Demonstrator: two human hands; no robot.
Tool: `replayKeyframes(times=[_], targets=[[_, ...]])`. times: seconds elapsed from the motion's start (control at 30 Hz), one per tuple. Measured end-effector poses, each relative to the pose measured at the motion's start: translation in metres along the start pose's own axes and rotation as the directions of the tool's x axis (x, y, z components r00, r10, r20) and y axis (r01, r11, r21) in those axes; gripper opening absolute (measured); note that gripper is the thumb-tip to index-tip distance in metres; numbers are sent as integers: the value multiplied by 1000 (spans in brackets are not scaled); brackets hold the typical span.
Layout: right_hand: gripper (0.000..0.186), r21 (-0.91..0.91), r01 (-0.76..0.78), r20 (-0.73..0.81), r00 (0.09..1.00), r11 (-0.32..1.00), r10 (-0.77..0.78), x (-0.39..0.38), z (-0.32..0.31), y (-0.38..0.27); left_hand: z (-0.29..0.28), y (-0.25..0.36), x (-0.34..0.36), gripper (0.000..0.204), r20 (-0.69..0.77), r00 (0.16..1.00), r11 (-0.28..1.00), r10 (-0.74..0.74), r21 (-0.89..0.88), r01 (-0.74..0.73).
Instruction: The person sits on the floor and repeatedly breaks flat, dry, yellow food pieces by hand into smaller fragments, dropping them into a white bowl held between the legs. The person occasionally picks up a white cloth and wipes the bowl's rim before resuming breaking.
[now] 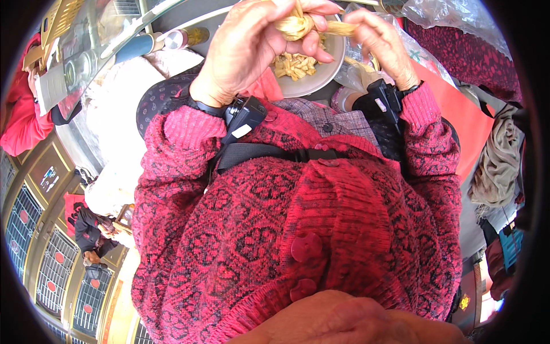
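Near the top of the view, my left hand (pixel 243 49) is closed around a pale yellow strip (pixel 295 26) with a thick knot in it, which looks like tofu skin. Its loose end runs across to my right hand (pixel 387 49), pinched between thumb and fingers. Below both hands is a white bowl (pixel 314 87). Several small yellowish folded or knotted pieces (pixel 295 67) lie in it, partly hidden by my left fingers. Each wrist wears a black strapped device.
Left of the bowl lie white cloth (pixel 123 86) and a cylindrical jar (pixel 176 39). A red sheet (pixel 458 120), clear plastic bags (pixel 458 20) and a grey-beige scarf (pixel 497 157) are on the right. Another person's red sleeve (pixel 26 129) shows at far left; a dark-clothed person (pixel 94 232) is further off.
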State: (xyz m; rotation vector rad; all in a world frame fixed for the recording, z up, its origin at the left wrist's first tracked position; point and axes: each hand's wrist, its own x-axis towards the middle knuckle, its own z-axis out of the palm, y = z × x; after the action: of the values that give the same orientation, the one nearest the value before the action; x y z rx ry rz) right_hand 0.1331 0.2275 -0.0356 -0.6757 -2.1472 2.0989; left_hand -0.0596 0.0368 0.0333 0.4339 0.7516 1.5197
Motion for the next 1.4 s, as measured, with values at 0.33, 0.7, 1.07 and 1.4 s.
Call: replayKeyframes(times=[0.33, 0.7, 1.07, 1.4], targets=[[32, -21, -25, 165, 986, 999, 28, 10, 36, -37, 14, 5, 0, 18, -394, 917, 817, 61, 547, 181], [37, -247, 443, 161, 896, 861, -415, 13, 38, -100, 7, 57, -23, 15, -362, 881, 879, 305, 463, -113], [25, -820, 478, 47, 604, 315, -795, 98, 16, -166, -25, 123, 43, 6, -259, 654, 556, 711, 776, -297], [25, -814, 428, 0, 676, 392, -737, 48, 47, -112, -20, 102, -15, 25, -211, 857, 281, 471, 956, 81]])
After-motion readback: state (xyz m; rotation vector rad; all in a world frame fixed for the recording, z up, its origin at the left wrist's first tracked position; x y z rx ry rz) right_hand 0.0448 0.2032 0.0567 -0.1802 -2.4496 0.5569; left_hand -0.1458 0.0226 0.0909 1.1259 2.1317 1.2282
